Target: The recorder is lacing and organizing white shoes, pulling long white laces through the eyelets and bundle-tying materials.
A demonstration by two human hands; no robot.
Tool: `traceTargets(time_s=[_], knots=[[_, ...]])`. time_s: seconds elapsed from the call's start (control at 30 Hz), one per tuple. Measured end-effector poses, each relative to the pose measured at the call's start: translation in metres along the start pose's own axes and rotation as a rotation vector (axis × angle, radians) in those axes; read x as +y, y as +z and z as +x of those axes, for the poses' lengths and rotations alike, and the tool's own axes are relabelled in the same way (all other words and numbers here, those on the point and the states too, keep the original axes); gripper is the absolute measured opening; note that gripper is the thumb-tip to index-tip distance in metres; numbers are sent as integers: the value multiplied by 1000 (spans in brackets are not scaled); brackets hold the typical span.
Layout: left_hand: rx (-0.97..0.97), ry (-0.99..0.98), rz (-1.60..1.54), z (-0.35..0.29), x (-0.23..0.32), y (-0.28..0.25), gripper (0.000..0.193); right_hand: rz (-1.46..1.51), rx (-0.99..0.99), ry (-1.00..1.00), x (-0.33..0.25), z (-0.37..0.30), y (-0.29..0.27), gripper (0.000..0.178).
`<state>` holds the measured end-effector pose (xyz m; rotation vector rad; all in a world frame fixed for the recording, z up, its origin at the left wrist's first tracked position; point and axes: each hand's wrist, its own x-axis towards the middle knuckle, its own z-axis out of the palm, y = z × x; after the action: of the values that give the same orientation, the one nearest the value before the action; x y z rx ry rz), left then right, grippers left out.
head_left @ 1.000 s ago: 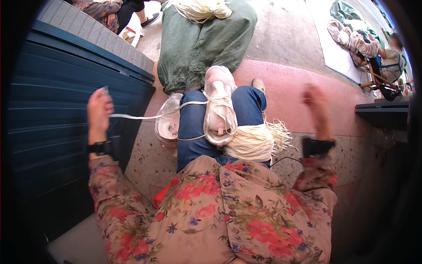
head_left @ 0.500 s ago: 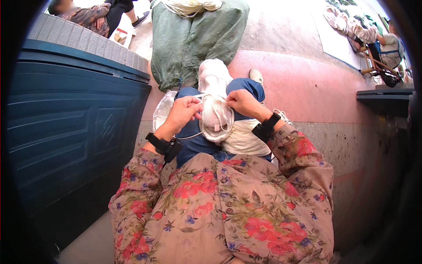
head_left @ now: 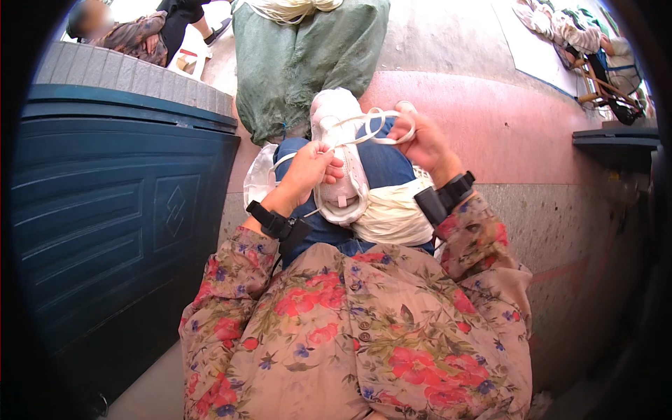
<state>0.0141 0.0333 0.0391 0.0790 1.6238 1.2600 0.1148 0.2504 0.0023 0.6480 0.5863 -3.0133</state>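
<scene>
A pale pinkish-white shoe [head_left: 337, 122] rests between my knees, its heel end toward me. My left hand [head_left: 313, 169] is closed at the shoe's left side, pinching a white shoelace near the eyelets. Off to the shoe's right, my right hand [head_left: 418, 142] is closed on the same shoelace [head_left: 378, 114], which stretches across in a loose loop. One lace end hangs down by my left hand. On my lap, right of the shoe, lies a thick bundle of cream laces [head_left: 395, 215].
A large green woven sack [head_left: 308, 66] stands just ahead, with more cream laces [head_left: 287, 8] on top. To the left is a dark blue panelled door [head_left: 119, 203]. Another person [head_left: 133, 38] sits at the far left. A white bag [head_left: 259, 175] lies beside my left knee.
My right hand has moved right and slightly up, away from the shoe, drawing the shoelace out into a loop. My left hand has shifted slightly right, over the shoe's edge.
</scene>
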Motion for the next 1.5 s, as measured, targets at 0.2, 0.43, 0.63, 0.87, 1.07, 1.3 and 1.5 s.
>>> traceTargets(time_s=[0.2,0.43,0.63,0.87,1.07,1.3,1.5], knots=[[25,-12,-136,13,-3,-1,19,131,-113,-203,-101,-63,16,38],[32,-32,-101,21,7,8,16,-1,-80,-479,-153,-132,20,37],[108,-15,-143,18,12,14,16,-49,-131,-625,-193,-188,-15,23],[101,-31,-19,25,13,12,15,84,23,-928,-235,-243,-35,15],[161,12,168,17,17,-8,17,-408,559,-453,-138,-122,-5,12],[103,32,-6,10,9,-2,19,-284,262,114,-3,-19,-5,17],[107,-42,-139,9,3,3,17,-765,219,-35,53,8,12,21]])
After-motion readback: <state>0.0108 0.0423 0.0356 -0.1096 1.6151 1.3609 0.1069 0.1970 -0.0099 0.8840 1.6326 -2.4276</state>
